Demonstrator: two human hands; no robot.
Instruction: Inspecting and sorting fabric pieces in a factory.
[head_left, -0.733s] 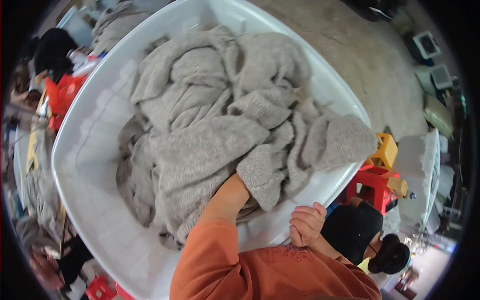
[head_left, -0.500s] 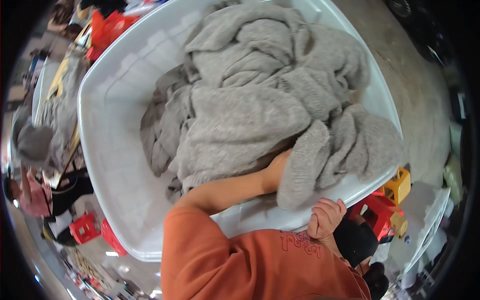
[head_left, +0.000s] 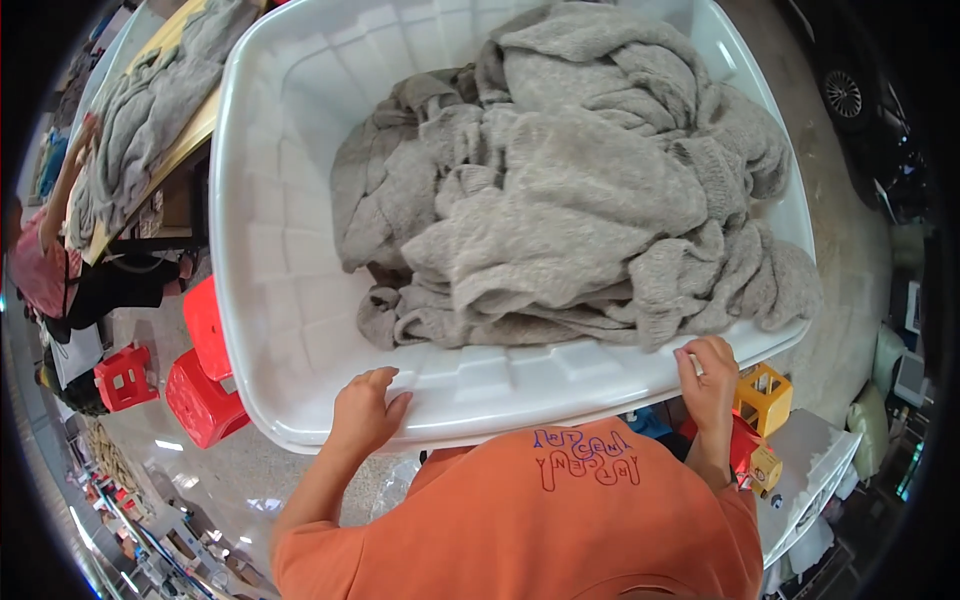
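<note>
A large white plastic tub (head_left: 290,230) fills the middle of the view, holding a heap of grey knitted garments (head_left: 590,190). My left hand (head_left: 365,410) rests over its near rim toward the left corner, fingers stretched and thumb apart, with no garment in it. Farther right on the same rim, my right hand (head_left: 710,375) has its fingers bent over the edge, close to the knitwear. Neither hand touches the heap. The undersides of both hands are hidden.
At the upper left, a person's arm (head_left: 65,190) reaches to grey knitwear (head_left: 150,120) on a table (head_left: 205,115). Red plastic stools (head_left: 205,400) stand left of the tub; a yellow stool (head_left: 765,390) is at right. A car wheel (head_left: 843,92) shows at upper right.
My left arm has come out from among the garments, and that hand now lies on the near rim. My right hand stays at the rim. The view has shifted, so the tub appears higher.
</note>
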